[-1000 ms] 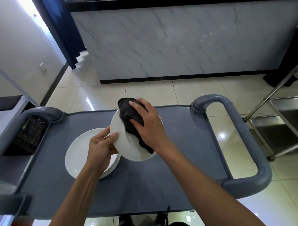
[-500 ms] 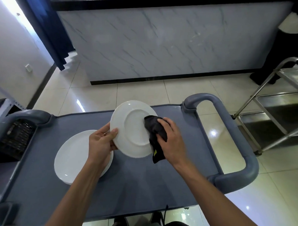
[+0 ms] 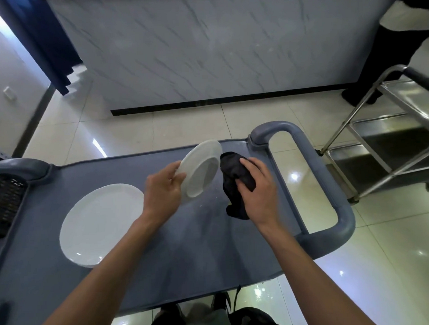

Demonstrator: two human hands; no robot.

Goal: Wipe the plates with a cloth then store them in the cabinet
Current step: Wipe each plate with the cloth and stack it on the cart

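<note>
My left hand [image 3: 162, 188] grips the rim of a small white plate [image 3: 201, 170], held tilted on edge above the grey cart top [image 3: 187, 248]. My right hand [image 3: 259, 187] clutches a dark cloth [image 3: 233, 183] just right of the plate, its upper fold close to the plate's rim. A larger white plate stack [image 3: 99, 222] lies flat on the cart to the left.
The cart has grey loop handles, one at the right [image 3: 331, 194] and one at the left [image 3: 16, 166]. A black basket [image 3: 3, 206] sits at the far left. A steel trolley [image 3: 390, 144] stands on the tiled floor to the right, a marble counter [image 3: 204, 46] ahead.
The small plate has been turned more on edge and carried right. The cloth came off the plate's face and now sits beside it. The view shifted right.
</note>
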